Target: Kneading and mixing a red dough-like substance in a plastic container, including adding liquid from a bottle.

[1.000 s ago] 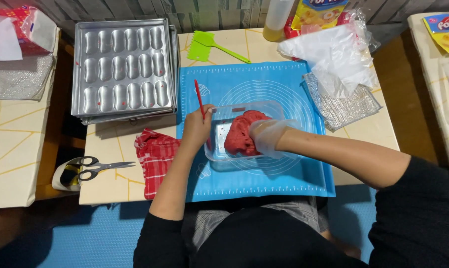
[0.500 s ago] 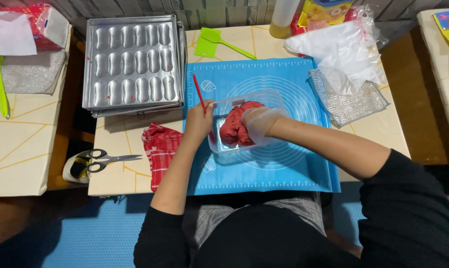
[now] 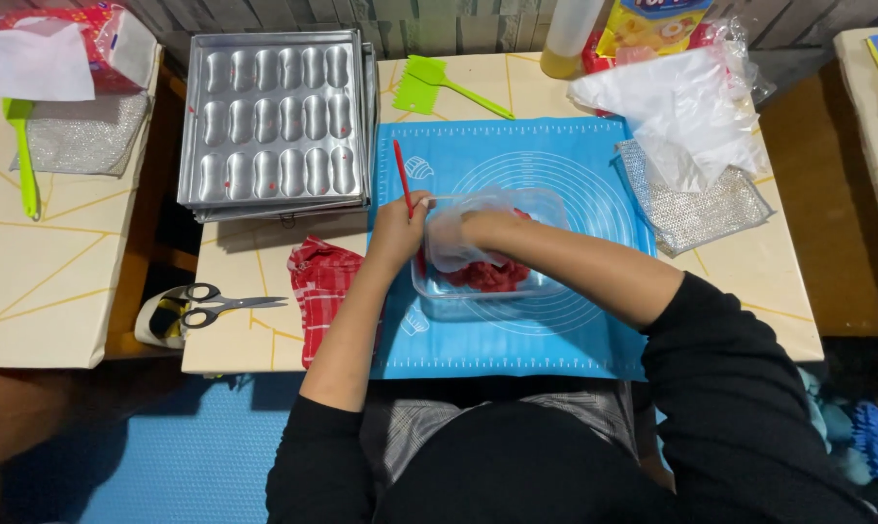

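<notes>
A clear plastic container (image 3: 546,209) sits on a blue silicone mat (image 3: 555,155) and holds red dough (image 3: 492,275). My left hand (image 3: 398,228) grips a thin red stick (image 3: 401,170) at the container's left rim. My right hand (image 3: 463,233), in a clear plastic glove, reaches down into the container and presses on the red dough; whether it grips the dough I cannot tell.
A stack of metal baking moulds (image 3: 274,116) lies at the back left. A green scraper (image 3: 439,82), a red checked cloth (image 3: 322,291), scissors (image 3: 220,303), plastic bags (image 3: 681,107) and a bottle (image 3: 565,39) surround the mat. A side table (image 3: 41,252) stands left.
My gloved right hand had the red dough lifted above the container; now hand and dough are low inside it. The view has shifted slightly.
</notes>
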